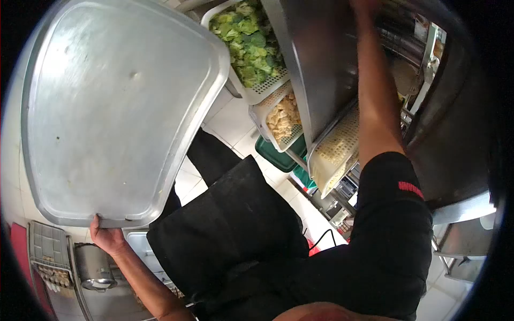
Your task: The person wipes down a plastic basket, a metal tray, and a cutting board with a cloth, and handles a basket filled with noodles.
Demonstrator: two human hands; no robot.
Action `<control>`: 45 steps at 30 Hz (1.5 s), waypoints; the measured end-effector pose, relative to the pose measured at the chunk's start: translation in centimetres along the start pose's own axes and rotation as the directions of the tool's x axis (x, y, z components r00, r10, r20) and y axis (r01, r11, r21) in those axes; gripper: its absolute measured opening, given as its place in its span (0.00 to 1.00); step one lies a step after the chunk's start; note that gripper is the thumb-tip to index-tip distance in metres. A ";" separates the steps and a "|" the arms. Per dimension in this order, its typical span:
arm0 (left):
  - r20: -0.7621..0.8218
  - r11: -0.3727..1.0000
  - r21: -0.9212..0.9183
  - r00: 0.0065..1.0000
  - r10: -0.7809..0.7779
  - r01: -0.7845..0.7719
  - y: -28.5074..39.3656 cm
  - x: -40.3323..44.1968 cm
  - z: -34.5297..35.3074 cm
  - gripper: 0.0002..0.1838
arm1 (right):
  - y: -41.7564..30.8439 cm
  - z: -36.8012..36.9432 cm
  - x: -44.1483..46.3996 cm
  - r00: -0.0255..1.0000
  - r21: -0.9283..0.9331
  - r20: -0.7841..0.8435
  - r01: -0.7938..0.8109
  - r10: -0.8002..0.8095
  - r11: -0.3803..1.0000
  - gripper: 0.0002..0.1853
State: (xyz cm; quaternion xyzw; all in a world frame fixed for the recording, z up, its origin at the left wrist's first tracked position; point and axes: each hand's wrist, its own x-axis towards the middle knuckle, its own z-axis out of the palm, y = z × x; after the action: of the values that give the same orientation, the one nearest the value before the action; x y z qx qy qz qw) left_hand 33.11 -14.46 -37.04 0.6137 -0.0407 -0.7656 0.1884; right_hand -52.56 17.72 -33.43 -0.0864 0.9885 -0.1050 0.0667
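Note:
A large, shallow metal tray with rounded corners and a raised rim fills the left of the head view. My left hand grips it by its near edge, thumb over the rim and the other fingers hidden beneath. My right arm stretches far forward over a dark metal panel. At the top edge of the view my right hand is dim and smeared, and its fingers cannot be made out. Beside the panel, a white perforated basket holds broccoli pieces.
Below the broccoli, another basket contains pale yellowish pieces. A third perforated basket is under my right arm. A green tray sits low near the tiled floor. At lower left are a metal pot and stacked egg trays.

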 end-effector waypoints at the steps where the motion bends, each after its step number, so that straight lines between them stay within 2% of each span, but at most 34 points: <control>1: -0.021 1.000 -0.018 1.000 0.007 -0.008 0.0 0.1 -0.2 0.20 | 1.3 -0.5 -0.6 1.000 -0.010 -0.021 -0.011 0.011 1.000 0.20; 6: -0.097 0.999 -0.039 0.995 0.027 -0.031 -0.8 -1.2 0.2 0.18 | 9.1 -3.9 -6.4 0.971 0.027 -0.173 -0.162 0.164 0.986 0.19; 9: -0.091 0.996 -0.080 0.995 0.033 -0.040 -1.1 -2.1 -1.0 0.18 | 11.7 -4.8 -10.3 0.924 0.186 -0.231 -0.265 0.304 0.946 0.19; 11: -0.099 0.994 -0.096 0.994 0.045 -0.055 -1.3 -3.3 -1.2 0.18 | 12.4 -4.3 -10.9 0.908 0.313 -0.230 -0.272 0.351 0.910 0.19; 12: -0.200 0.992 -0.081 0.977 0.076 -0.093 -1.6 -3.3 -2.3 0.18 | 11.9 -3.5 -10.7 0.913 0.385 -0.214 -0.250 0.349 0.889 0.19; 14: -0.167 0.991 -0.111 0.984 0.055 -0.074 -1.2 -4.4 -1.7 0.18 | 10.0 -1.3 -8.7 0.960 0.572 -0.171 -0.088 0.223 0.815 0.18; 15: -0.148 0.991 -0.118 0.988 0.041 -0.059 -1.0 -5.0 -1.1 0.18 | 9.5 0.4 -7.4 0.991 0.732 -0.107 0.024 0.080 0.680 0.18; 16: -0.140 0.993 -0.097 0.989 0.056 -0.070 -0.8 -5.6 -0.4 0.19 | 0.0 1.9 -9.3 0.950 0.434 -0.299 0.049 0.093 0.899 0.19; 17: -0.139 0.992 -0.102 0.989 0.056 -0.071 -0.5 -6.0 -0.4 0.20 | -6.8 2.5 -10.8 0.947 0.368 -0.320 0.090 0.035 0.926 0.19; 19: -0.132 0.991 -0.112 0.990 0.056 -0.071 -0.1 -6.5 -0.7 0.20 | -17.7 2.5 -15.6 0.968 0.445 -0.204 0.225 -0.147 0.867 0.22; 20: -0.136 0.991 -0.105 0.988 0.072 -0.086 0.1 -6.7 -0.4 0.21 | -22.1 1.8 -18.1 0.970 0.486 -0.125 0.244 -0.209 0.839 0.24; 21: -0.139 0.990 -0.096 0.987 0.085 -0.099 0.2 -7.0 0.0 0.21 | -22.3 1.7 -18.5 0.631 0.207 -0.303 0.775 -0.714 0.597 0.20; 23: -0.125 0.992 -0.075 0.988 0.093 -0.103 0.6 -7.7 1.2 0.21 | -20.3 0.9 -20.9 0.460 0.098 -0.312 0.886 -0.831 0.454 0.20; 25: -0.099 0.992 -0.069 0.990 0.097 -0.104 0.8 -8.9 2.7 0.21 | -18.0 -0.4 -25.0 0.507 -0.019 -0.329 0.840 -0.797 0.542 0.22; 26: -0.084 0.993 -0.057 0.992 0.100 -0.105 1.0 -9.2 3.3 0.21 | -16.8 -0.8 -27.2 0.457 0.003 -0.459 0.858 -0.762 0.514 0.12; 27: -0.071 0.993 -0.047 0.992 0.106 -0.109 1.1 -9.8 3.6 0.20 | -13.4 -0.7 -26.8 0.478 0.038 -0.430 0.857 -0.766 0.513 0.15; 30: -0.062 0.990 -0.010 0.989 0.136 -0.137 1.4 -12.6 4.5 0.19 | -0.9 1.1 -28.8 0.770 0.029 -0.397 0.554 -0.500 0.832 0.22; 31: -0.062 0.989 0.006 0.987 0.147 -0.147 1.6 -13.3 4.9 0.19 | 0.9 1.3 -30.2 0.890 -0.018 -0.313 0.343 -0.332 0.939 0.23; 32: -0.058 0.989 0.006 0.988 0.145 -0.145 1.7 -13.8 4.8 0.17 | 2.3 1.1 -31.6 0.962 -0.085 -0.237 0.118 -0.135 0.989 0.25; 33: -0.043 0.988 0.017 0.987 0.157 -0.156 1.6 -14.4 5.0 0.17 | 3.1 0.7 -32.7 0.981 -0.165 -0.179 -0.106 0.076 0.981 0.26; 34: -0.026 0.985 0.025 0.985 0.171 -0.171 1.3 -15.2 5.4 0.17 | 3.7 0.0 -33.6 0.948 -0.249 -0.137 -0.314 0.288 0.916 0.28; 35: -0.010 0.982 0.035 0.983 0.185 -0.185 1.0 -16.2 5.7 0.17 | 4.3 -0.8 -35.0 0.919 -0.255 -0.068 -0.392 0.388 0.884 0.29; 36: -0.084 0.990 0.022 0.986 0.142 -0.141 1.1 -16.5 5.1 0.18 | 4.8 -1.7 -36.3 0.876 -0.273 0.002 -0.463 0.481 0.843 0.30; 38: -0.040 0.989 0.018 0.989 0.144 -0.144 1.1 -18.6 5.9 0.18 | 3.9 -3.6 -40.5 0.884 -0.106 0.219 -0.398 0.412 0.911 0.31; 41: 0.070 0.995 -0.019 0.992 0.101 -0.100 1.9 -22.3 6.8 0.18 | 1.1 -5.6 -46.6 0.847 0.193 0.508 -0.288 0.156 0.938 0.33; 42: 0.081 0.991 -0.001 0.988 0.131 -0.131 2.1 -22.2 5.1 0.18 | 1.4 -6.0 -48.1 0.666 0.541 0.746 -0.586 -0.022 0.604 0.31; 43: 0.092 0.985 0.017 0.982 0.167 -0.169 2.7 -22.1 3.5 0.18 | 2.2 -6.4 -48.9 0.489 0.547 0.804 -0.831 -0.338 0.099 0.29; 44: 0.073 0.984 0.024 0.982 0.173 -0.175 3.4 -23.5 3.6 0.18 | 2.3 -7.0 -49.3 0.461 0.530 0.729 -0.848 -0.506 -0.008 0.27; 45: 0.057 0.985 0.035 0.984 0.169 -0.172 3.9 -24.9 3.7 0.19 | 0.0 -8.9 -50.5 0.582 0.584 0.665 -0.796 -0.469 -0.159 0.26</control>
State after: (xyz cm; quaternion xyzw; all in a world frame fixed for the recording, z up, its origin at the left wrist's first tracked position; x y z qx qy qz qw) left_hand 34.86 -10.27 -11.99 0.5909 -0.1131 -0.7619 0.2400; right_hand -4.64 28.81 -19.04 0.1277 0.3915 -0.7375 0.5352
